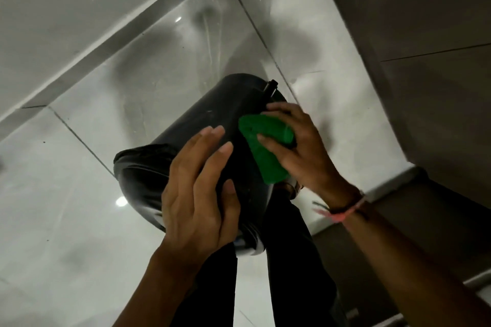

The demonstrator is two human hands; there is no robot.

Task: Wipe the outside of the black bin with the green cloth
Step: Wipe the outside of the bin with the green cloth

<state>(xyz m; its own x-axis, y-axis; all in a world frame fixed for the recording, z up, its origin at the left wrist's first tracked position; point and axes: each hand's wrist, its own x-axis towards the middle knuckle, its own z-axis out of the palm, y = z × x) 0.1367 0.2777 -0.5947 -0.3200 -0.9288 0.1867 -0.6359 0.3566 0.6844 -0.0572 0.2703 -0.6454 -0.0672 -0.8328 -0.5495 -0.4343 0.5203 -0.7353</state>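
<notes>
The black bin (pixel 212 114) is tilted toward me above the tiled floor, its rounded side facing up and a black liner bunched at its near rim. My left hand (pixel 199 194) lies flat on the near part of the bin, fingers spread and pressing on it. My right hand (pixel 300 148) grips the green cloth (pixel 265 151) and holds it against the bin's right side. A small black pedal part (pixel 271 87) sticks out at the bin's far end.
Glossy grey floor tiles (pixel 106 87) surround the bin. A dark wall or cabinet (pixel 425 61) with a pale base strip runs along the right. My dark trouser legs (pixel 279 273) stand just below the bin. A pink and black band sits on my right wrist.
</notes>
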